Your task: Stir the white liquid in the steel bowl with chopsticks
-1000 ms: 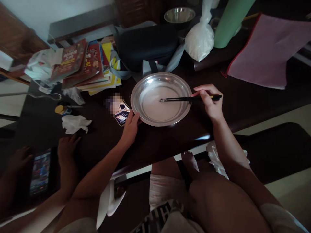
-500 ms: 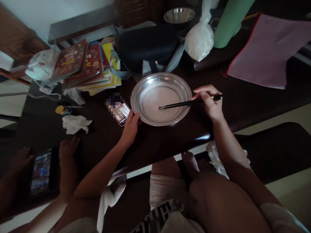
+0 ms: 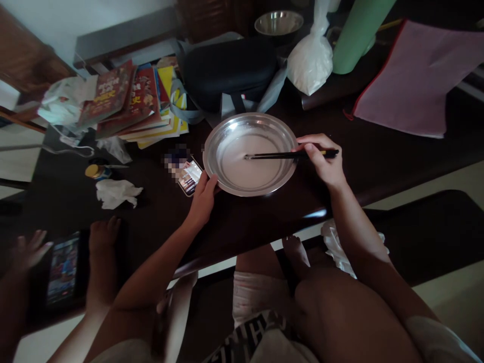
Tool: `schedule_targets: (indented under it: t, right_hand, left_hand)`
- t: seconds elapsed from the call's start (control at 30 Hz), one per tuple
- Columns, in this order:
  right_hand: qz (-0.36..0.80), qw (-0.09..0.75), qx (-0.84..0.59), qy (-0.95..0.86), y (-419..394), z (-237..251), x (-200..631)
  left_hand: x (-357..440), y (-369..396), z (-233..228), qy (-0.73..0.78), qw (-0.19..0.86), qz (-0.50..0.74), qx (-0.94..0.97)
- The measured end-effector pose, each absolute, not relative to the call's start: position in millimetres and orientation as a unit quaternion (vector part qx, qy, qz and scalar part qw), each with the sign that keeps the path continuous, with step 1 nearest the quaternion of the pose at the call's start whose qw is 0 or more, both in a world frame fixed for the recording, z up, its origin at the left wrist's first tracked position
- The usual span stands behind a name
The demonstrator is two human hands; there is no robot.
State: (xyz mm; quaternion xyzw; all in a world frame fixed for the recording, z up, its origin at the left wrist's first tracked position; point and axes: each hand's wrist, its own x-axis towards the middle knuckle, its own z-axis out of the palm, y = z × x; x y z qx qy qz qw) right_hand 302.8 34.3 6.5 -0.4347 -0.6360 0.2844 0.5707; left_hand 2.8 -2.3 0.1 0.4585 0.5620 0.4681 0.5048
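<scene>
A wide steel bowl [image 3: 288, 174] sits on the dark table with a whitish liquid [image 3: 245, 171] covering its bottom. My left hand [image 3: 204, 196] grips the bowl's near-left rim, thumb on top and the other fingers mostly hidden below. In my right hand [image 3: 325, 160] is a pair of black chopsticks [image 3: 270, 156], held over the bowl's right rim. Their tips meet the liquid near the middle of the bowl. Just left of the bowl lies a lit phone [image 3: 190, 177], close to my left hand's fingers.
Behind the bowl are a black case [image 3: 230, 68], a tied bag of white powder [image 3: 310, 65] and a green bottle [image 3: 355, 43]. Books [image 3: 128, 101] are stacked at the back left, a crumpled tissue [image 3: 117, 194] nearer. Another person's hands [image 3: 104, 234] rest beside a tablet [image 3: 63, 267].
The chopsticks' tips have shifted slightly up and left in the liquid, and my right hand has moved a little left. At the left, the other person's fingers have spread.
</scene>
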Motion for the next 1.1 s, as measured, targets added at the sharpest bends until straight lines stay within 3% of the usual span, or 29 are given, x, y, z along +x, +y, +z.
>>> schedule_targets:
  t: [0.13,0.3,0.47,0.63,0.8,1.0,1.1]
  right_hand:
    - [0.272,0.606,-0.438,-0.606,34.2,7.5,303.3]
    - [0.293,0.566,-0.434,-0.636,34.1,7.9,302.8]
    - [0.273,0.605,-0.440,-0.605,34.0,7.2,303.7]
    - [0.307,0.559,-0.435,-0.636,33.4,7.1,303.2]
    - [0.271,0.611,-0.435,-0.603,33.7,6.7,303.7]
    - [0.298,0.565,-0.437,-0.634,33.4,6.3,303.2]
    - [0.275,0.589,-0.445,-0.616,34.4,4.7,304.4]
  left_hand:
    - [3.9,-2.8,1.9,0.566,0.505,0.465,0.456]
    - [4.4,-3.1,2.9,0.564,0.509,0.467,0.452]
    - [3.3,-2.7,0.7,0.566,0.496,0.463,0.468]
    - [3.5,-2.9,1.1,0.567,0.502,0.467,0.456]
    - [4.4,-3.0,2.8,0.562,0.510,0.470,0.450]
    - [4.2,-2.0,1.5,0.565,0.506,0.475,0.447]
    - [4.0,-2.3,0.9,0.565,0.510,0.477,0.441]
